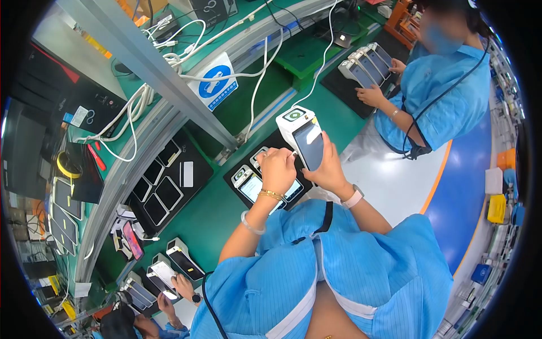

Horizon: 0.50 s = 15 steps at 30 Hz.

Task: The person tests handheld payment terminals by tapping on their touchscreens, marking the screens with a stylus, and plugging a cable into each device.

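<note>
A white handheld terminal (307,141) with a dark screen and a green ring on its top stands tilted in my right hand (329,169), whose fingers wrap its side. My left hand (276,169) is at the terminal's lower left edge, its fingers bent together near a small white piece; what they pinch is too small to name. Beneath my left hand, more terminals with lit screens (250,185) lie on a black mat (230,176). A white cable (316,76) runs down to the top of the held terminal.
A co-worker (446,85) at the upper right handles a row of terminals (367,65). Another person (141,325) works at the lower left. A metal post (152,62) crosses the bench, with dark panels (164,200) in a black tray at left.
</note>
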Motion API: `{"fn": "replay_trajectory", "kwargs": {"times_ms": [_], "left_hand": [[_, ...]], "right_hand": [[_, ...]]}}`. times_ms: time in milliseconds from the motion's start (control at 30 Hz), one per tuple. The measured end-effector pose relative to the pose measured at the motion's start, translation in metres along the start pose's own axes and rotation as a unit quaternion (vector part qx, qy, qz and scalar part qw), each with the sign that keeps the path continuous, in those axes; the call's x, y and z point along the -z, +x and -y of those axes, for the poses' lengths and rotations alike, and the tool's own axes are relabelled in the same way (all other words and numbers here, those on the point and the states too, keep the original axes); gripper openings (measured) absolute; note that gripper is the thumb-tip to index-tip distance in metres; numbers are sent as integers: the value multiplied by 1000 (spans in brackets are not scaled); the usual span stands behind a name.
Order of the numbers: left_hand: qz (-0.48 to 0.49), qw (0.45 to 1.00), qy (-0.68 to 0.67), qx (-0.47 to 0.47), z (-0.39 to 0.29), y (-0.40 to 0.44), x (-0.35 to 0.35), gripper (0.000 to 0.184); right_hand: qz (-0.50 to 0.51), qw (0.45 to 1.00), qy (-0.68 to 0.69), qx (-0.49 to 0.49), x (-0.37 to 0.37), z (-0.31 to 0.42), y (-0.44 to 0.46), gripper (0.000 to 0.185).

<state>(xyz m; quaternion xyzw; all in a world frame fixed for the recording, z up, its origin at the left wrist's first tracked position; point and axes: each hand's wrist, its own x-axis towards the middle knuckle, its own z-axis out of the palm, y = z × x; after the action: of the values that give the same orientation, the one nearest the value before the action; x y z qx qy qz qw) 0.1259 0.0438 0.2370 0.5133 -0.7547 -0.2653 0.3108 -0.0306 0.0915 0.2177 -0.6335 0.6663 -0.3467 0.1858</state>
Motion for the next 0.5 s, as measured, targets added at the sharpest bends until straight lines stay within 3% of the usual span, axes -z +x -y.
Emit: {"fn": "replay_trajectory", "kwargs": {"times_ms": [100,133,167,467,500], "left_hand": [[74,996,-47,32,9,7,5,12],[46,998,34,-10,10,5,5,13],[45,998,32,-10,9,5,5,13],[68,997,-39,4,11,1,12,13],[102,989,-102,22,12,3,12,12]], "right_hand": [[-18,999,29,-10,1,5,0,108],[-1,1000,2,-3,3,5,0,108],[15,1000,-26,4,4,6,0,107],[19,1000,-17,-7,3,11,-10,108],[10,1000,-18,-7,5,10,-9,108]]}}
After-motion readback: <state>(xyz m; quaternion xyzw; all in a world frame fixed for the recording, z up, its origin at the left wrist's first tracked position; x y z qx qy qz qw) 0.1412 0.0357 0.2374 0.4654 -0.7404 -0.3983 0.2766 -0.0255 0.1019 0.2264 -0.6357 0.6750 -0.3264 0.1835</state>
